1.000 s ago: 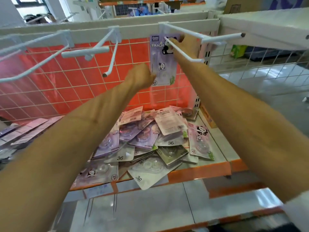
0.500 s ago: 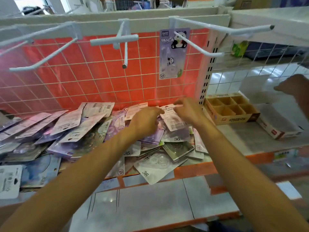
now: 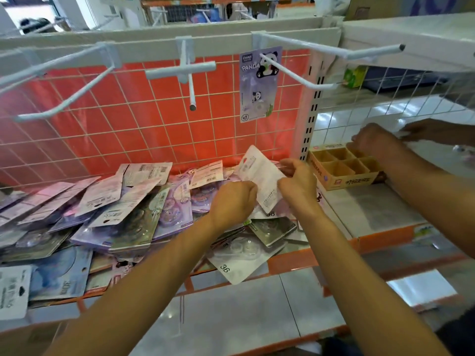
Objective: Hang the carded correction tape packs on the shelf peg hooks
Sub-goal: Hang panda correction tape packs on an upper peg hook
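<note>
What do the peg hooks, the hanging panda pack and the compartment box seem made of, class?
Peg hooks: likely metal rod, white glossy coating; thin, straight, dark tips. Hanging panda pack: printed card, flat; blister probably clear plastic. Compartment box: matt brown cardboard, thin dividers.

Person, upper limbs, one pair. Bare left hand [image 3: 232, 201] and bare right hand [image 3: 299, 187]: knuckles plainly visible. Bare left forearm [image 3: 154, 278] and bare right forearm [image 3: 359, 278]: long, smooth, uncovered along all the length in view. Dark blurred patch [image 3: 457, 337], lower right corner: perhaps clothing, cannot tell.
</note>
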A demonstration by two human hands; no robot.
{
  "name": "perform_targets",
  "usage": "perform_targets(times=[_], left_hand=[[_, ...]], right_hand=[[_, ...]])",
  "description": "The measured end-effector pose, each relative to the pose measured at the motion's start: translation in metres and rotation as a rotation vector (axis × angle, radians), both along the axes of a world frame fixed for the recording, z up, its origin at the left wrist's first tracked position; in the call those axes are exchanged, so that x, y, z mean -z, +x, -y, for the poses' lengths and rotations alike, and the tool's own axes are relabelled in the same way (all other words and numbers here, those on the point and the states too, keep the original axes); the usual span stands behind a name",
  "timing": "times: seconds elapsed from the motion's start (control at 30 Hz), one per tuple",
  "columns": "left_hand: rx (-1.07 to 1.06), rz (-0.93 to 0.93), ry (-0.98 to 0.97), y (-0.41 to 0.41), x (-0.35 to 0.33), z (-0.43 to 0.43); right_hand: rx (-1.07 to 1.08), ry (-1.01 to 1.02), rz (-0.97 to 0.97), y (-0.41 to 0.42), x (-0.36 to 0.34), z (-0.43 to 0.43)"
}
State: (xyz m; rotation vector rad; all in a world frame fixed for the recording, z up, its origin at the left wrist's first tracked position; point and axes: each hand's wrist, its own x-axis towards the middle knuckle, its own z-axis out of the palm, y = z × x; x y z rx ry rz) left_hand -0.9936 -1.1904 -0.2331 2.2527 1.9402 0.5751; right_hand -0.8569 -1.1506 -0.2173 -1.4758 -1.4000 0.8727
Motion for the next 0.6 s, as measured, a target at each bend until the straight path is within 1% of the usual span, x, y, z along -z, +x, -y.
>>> perform_targets(times=[0.07,0.1,0.13,0.17,0.23,0.27,0.3,0.37,0.43,0.53,0.6], left_hand=[[-0.058,0.118,-0.001,0.004,-0.011,0.009],[-0.101,0.188,-0.023,0.004,-0.015,0.012],[-0.132,0.298,-0.058,0.004,-0.020,0.015],[-0.140,0.460,-0.087,0.002,-0.022,0.018],[-0.146,0.906,-0.166,0.001,-0.029,0.025],[-0.150,1.100,-0.202,0.002,-0.032,0.030],[-0.140,1.224,-0.233,0.001,-0.033,0.034],[-0.132,1.397,-0.277,-0.003,-0.032,0.040],[-0.178,1.549,-0.309,-0.012,-0.028,0.044],[-0.262,1.645,-0.328,-0.026,-0.025,0.050],[-0.257,1.675,-0.311,-0.033,-0.024,0.053]], right_hand=[[-0.016,0.068,-0.149,-0.007,-0.010,0.018],[-0.027,0.114,-0.186,-0.011,-0.013,0.027],[-0.039,0.162,-0.206,-0.015,-0.017,0.036],[-0.053,0.206,-0.219,-0.018,-0.019,0.046],[-0.098,0.285,-0.212,-0.027,-0.019,0.064],[-0.125,0.321,-0.187,-0.031,-0.018,0.072],[-0.156,0.358,-0.151,-0.036,-0.015,0.078],[-0.229,0.417,-0.068,-0.044,-0.007,0.085],[-0.318,0.406,-0.048,-0.048,-0.003,0.089],[-0.429,0.297,-0.144,-0.050,-0.003,0.092],[-0.421,0.247,-0.215,-0.051,-0.004,0.092]])
